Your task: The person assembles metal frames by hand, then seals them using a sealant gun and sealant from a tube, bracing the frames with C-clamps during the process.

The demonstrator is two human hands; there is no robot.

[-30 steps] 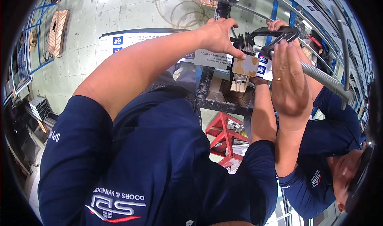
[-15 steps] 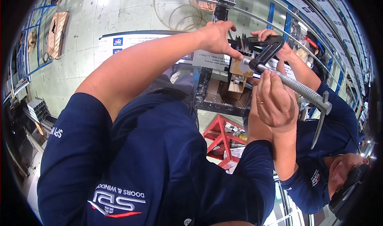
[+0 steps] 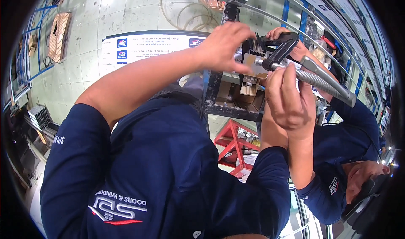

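My right hand (image 3: pixel 291 98) has its fingers closed around the threaded screw of a black G-clamp (image 3: pixel 283 51), close to the frame. The screw's sliding bar handle (image 3: pixel 322 72) sticks out beyond my hand. At the screw's tip, a small tan plate (image 3: pixel 255 66) lies against the end of a long profile (image 3: pixel 147 47) covered with white printed film. My left hand (image 3: pixel 225 47) hovers over that profile beside the plate, fingers spread and holding nothing. Across from me, a co-worker's hand (image 3: pixel 278 33) rests at the clamp's frame; its grip is partly hidden.
Below the profile stands a black metal bench frame (image 3: pixel 234 114) with open compartments. A red metal stand (image 3: pixel 236 148) is under it. The co-worker (image 3: pixel 337 138) leans in at the right. Racked long profiles (image 3: pixel 337 11) line the upper right, and a hose (image 3: pixel 194 20) lies on the floor.
My left hand has drawn back from the plate and clamp tip, toward the left. The clamp's bar handle has swung round to a different angle with the screw. My right hand remains on the screw.
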